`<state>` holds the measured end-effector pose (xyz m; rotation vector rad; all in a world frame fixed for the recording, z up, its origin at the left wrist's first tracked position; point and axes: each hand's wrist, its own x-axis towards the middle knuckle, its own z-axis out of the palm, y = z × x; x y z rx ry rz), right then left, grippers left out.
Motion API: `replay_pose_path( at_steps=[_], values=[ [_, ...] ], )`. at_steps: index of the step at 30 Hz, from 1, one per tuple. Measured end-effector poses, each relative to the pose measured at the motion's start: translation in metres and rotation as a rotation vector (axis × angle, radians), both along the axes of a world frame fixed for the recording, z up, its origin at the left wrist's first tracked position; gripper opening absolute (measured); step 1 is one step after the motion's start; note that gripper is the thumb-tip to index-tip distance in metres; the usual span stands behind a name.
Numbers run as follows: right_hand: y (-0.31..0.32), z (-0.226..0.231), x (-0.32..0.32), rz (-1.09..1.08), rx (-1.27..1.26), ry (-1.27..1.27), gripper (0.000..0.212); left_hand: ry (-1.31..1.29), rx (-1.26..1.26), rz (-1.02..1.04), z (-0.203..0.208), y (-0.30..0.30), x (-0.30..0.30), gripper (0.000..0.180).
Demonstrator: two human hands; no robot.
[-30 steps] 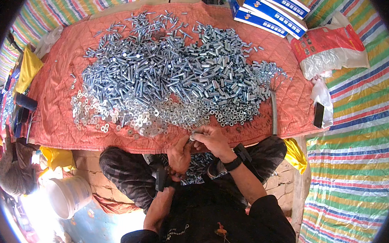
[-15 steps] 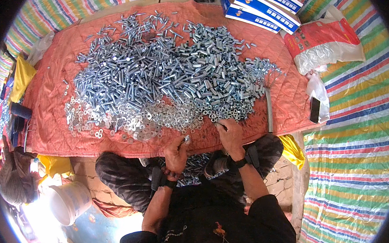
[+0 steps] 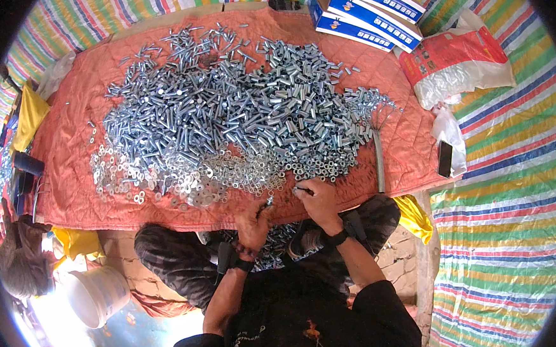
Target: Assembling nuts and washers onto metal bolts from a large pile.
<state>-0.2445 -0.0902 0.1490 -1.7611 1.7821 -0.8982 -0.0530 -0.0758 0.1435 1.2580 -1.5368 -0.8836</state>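
My left hand (image 3: 252,228) is closed at the near edge of the red cloth, fingers round a small bolt (image 3: 270,200) whose shiny tip points up. To its right, my right hand (image 3: 319,206) pinches something small and greyish at its fingertips, too small to name. The right fingertips sit just below a heap of hex nuts (image 3: 310,168). Flat washers (image 3: 201,188) lie scattered beyond my left hand. Farther back are a big pile of long bolts (image 3: 187,104) and, on its right, many short metal sleeves (image 3: 302,92).
A curved metal tube (image 3: 379,160) lies right of the piles, near a dark phone (image 3: 444,159). Blue-and-white boxes (image 3: 363,26) and a red-and-clear bag (image 3: 456,63) stand at the back right. A white bucket (image 3: 97,296) is on the floor at lower left.
My right hand has drawn back from the nut heap, slightly left and toward me, nearer the left hand. My left hand stays in almost the same place with the bolt. The view has shifted a little.
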Motion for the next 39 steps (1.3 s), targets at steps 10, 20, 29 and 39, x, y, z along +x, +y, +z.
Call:
replay_pose_path(
  at_steps=[10,20,29,39],
  values=[
    [0.008,0.022,0.041,0.189,-0.173,-0.314,0.008,-0.014,-0.002,-0.029,0.001,0.003,0.002,0.015],
    [0.008,0.046,0.039,0.358,-0.217,-0.170,0.016,0.094,0.195,-0.166,0.016,0.009,0.015,0.013],
    [0.024,0.047,0.049,0.198,-0.049,-0.047,0.024,-0.120,-0.144,-0.014,0.018,0.013,0.012,0.018],
    [0.041,0.068,0.062,0.293,0.104,-0.425,0.040,-0.010,-0.141,0.017,0.025,0.008,0.012,0.021]
  ],
)
